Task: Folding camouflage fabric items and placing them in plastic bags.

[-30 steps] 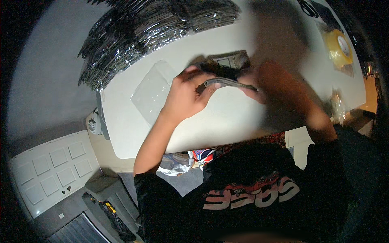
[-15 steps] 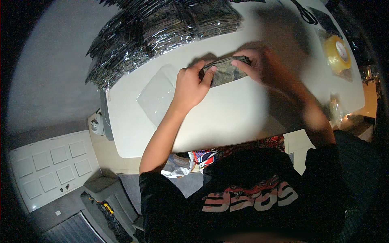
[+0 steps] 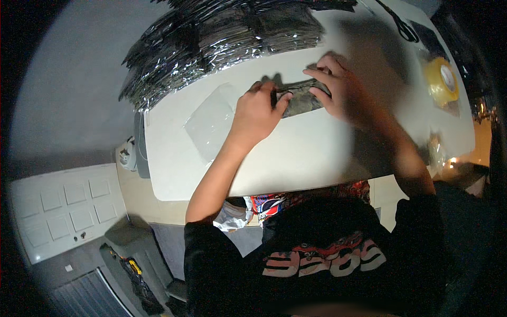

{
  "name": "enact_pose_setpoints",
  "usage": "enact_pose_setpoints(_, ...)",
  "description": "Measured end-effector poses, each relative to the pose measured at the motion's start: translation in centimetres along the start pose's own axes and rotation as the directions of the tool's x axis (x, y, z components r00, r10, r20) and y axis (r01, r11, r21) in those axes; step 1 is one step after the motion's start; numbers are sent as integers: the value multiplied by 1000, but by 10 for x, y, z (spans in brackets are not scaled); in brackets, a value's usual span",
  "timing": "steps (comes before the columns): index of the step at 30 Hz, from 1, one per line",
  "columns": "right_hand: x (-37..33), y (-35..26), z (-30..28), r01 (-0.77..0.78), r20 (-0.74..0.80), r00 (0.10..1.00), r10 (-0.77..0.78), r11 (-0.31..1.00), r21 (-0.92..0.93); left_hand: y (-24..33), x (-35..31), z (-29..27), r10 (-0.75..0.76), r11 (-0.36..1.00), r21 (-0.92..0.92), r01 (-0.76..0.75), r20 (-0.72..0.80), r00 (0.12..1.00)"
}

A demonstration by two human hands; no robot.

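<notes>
A folded piece of dark camouflage-patterned cloth lies on the white table between my hands. My left hand is closed on its left end, thumb on top and the other fingers at the far edge. At the right end, my right hand has its thumb on the cloth, with the index finger stretched past the far edge and apart from the thumb. To the left of my left hand, a clear plastic sleeve lies flat on the table.
Stacks of dark items in shiny clear wrapping cover the table's far left. At the right stand a roll of yellowish tape and, farther back, black-handled scissors. Small clear packaging lies near the right edge.
My right fingers have lifted and spread from the cloth's far edge, where they were pinching it. The cloth now lies flatter. The whole view has shifted slightly.
</notes>
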State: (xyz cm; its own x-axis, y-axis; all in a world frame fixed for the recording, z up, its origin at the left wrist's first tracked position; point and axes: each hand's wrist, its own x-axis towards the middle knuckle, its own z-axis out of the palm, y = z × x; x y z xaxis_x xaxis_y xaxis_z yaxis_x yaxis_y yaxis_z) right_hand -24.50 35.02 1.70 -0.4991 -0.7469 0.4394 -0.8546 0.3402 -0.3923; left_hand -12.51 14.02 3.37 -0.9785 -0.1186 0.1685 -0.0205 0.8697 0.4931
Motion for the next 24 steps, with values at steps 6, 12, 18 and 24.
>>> enact_pose_setpoints(6, -4, -47, -8, 232, 67, 971, -231, 973, -3, 0, -8, 3, 119, 993, 16, -118, -83, 989)
enact_pose_setpoints(12, 7, -36, 12, 255, 89, 962, -259, 966, 50, -1, -14, 1, 153, 987, -35, -156, -76, 985)
enact_pose_setpoints(18, 8, -21, 20, 347, 201, 918, -342, 938, 14, -6, -21, 1, 116, 989, -96, -115, 2, 993)
enact_pose_setpoints(24, 2, -28, 14, 352, 197, 918, -344, 936, -7, -6, -24, 4, 179, 972, -135, -190, -88, 980)
